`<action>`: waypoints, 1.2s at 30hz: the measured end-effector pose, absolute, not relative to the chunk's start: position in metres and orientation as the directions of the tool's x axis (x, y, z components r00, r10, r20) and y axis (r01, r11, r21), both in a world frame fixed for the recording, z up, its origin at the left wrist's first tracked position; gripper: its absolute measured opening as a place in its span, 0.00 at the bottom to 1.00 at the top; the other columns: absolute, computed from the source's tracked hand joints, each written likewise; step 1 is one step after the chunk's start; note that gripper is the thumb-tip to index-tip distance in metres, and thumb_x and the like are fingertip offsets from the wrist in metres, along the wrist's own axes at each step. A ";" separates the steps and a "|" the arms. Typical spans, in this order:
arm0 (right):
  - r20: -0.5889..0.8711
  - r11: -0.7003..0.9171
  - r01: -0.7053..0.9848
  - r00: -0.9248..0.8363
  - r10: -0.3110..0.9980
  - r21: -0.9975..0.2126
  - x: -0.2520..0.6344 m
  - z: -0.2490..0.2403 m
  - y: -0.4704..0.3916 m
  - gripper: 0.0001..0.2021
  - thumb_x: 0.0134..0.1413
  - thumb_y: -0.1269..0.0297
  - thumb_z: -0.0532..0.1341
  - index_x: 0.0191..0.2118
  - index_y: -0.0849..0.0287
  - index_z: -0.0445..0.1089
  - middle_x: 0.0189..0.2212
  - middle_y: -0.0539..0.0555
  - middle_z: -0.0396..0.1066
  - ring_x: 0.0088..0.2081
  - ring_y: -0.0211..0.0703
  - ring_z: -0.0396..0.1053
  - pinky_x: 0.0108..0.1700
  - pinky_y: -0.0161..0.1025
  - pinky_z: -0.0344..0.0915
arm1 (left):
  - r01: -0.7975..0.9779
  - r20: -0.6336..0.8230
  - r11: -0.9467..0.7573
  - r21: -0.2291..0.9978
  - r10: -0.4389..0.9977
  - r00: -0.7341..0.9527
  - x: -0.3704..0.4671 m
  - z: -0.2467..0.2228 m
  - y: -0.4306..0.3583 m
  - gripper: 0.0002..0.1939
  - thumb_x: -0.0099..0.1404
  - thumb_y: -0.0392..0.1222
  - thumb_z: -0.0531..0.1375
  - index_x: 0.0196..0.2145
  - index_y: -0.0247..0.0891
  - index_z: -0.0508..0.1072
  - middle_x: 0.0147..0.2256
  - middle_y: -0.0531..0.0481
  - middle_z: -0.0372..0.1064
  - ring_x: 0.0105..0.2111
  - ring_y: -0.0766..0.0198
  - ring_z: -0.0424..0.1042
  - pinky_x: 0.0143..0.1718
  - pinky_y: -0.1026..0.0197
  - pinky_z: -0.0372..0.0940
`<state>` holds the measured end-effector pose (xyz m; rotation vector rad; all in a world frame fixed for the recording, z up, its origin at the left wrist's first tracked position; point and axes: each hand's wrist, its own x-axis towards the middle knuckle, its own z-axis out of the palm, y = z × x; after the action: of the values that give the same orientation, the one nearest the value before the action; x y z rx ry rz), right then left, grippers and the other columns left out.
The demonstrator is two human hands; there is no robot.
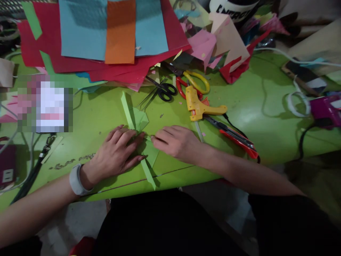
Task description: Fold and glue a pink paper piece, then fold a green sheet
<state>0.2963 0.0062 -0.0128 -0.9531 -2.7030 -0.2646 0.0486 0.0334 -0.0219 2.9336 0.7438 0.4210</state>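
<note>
A light green folded paper (140,119) lies near the front edge of the green table, with long narrow flaps pointing away from me and toward me. My left hand (116,148) rests on its left side, fingers bent and thumb pressing by the lower flap. From the right, my right hand (175,140) pinches the paper's middle part between thumb and fingertips. The two sets of fingertips are close together, partly hiding the folds at the centre. A grey band circles my left wrist.
Beyond my right hand lie a yellow glue gun (195,103), a red box cutter (237,140), black scissors (166,91) and yellow-handled scissors (201,80). Coloured paper sheets (82,35) pile up at the back. A phone (303,76) and cables lie right; a lanyard (44,153) lies left.
</note>
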 end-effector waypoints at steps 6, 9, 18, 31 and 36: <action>0.276 0.802 0.593 -0.783 0.557 0.064 0.298 -0.004 0.004 0.11 0.63 0.76 0.54 0.36 0.63 0.75 0.24 0.52 0.69 0.29 0.39 0.62 0.28 0.39 0.53 | 0.453 0.246 -0.880 0.142 0.475 0.845 0.049 -0.021 0.032 0.29 0.69 0.55 0.56 0.61 0.36 0.66 0.48 0.38 0.69 0.50 0.48 0.68 0.58 0.41 0.62; 0.257 0.812 0.577 -0.801 0.540 0.091 0.298 -0.004 0.002 0.14 0.62 0.75 0.54 0.32 0.62 0.75 0.22 0.51 0.68 0.28 0.38 0.62 0.27 0.39 0.52 | 0.453 0.259 -0.886 0.100 0.463 0.848 0.049 -0.022 0.032 0.30 0.69 0.55 0.57 0.61 0.35 0.65 0.48 0.38 0.69 0.50 0.48 0.68 0.58 0.41 0.62; -0.031 0.277 0.761 -0.363 0.931 -0.586 0.296 -0.003 0.013 0.09 0.61 0.65 0.57 0.39 0.61 0.74 0.27 0.52 0.75 0.25 0.36 0.69 0.26 0.35 0.60 | 0.432 0.273 -0.898 0.076 0.436 0.858 0.049 -0.021 0.033 0.26 0.69 0.55 0.56 0.58 0.35 0.69 0.47 0.39 0.68 0.50 0.49 0.68 0.58 0.43 0.62; -0.735 -0.447 0.615 -0.358 0.576 -0.650 0.279 0.003 0.046 0.22 0.59 0.51 0.63 0.22 0.61 0.66 0.15 0.50 0.70 0.12 0.32 0.64 0.16 0.30 0.57 | 0.459 0.214 -0.883 0.098 0.469 0.857 0.048 -0.022 0.031 0.25 0.71 0.55 0.54 0.58 0.36 0.68 0.48 0.39 0.68 0.50 0.49 0.67 0.58 0.44 0.61; -0.766 -0.458 0.643 -0.346 0.542 -0.614 0.291 0.006 0.047 0.21 0.57 0.53 0.65 0.21 0.62 0.66 0.15 0.50 0.70 0.13 0.31 0.65 0.17 0.30 0.54 | 0.456 0.219 -0.884 0.105 0.468 0.856 0.049 -0.021 0.032 0.25 0.71 0.55 0.54 0.58 0.36 0.68 0.49 0.39 0.68 0.51 0.49 0.67 0.58 0.44 0.61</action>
<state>0.2907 0.0474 0.0060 -1.8397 -1.6742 2.0473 0.0493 0.0316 -0.0212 2.9793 0.7420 0.3699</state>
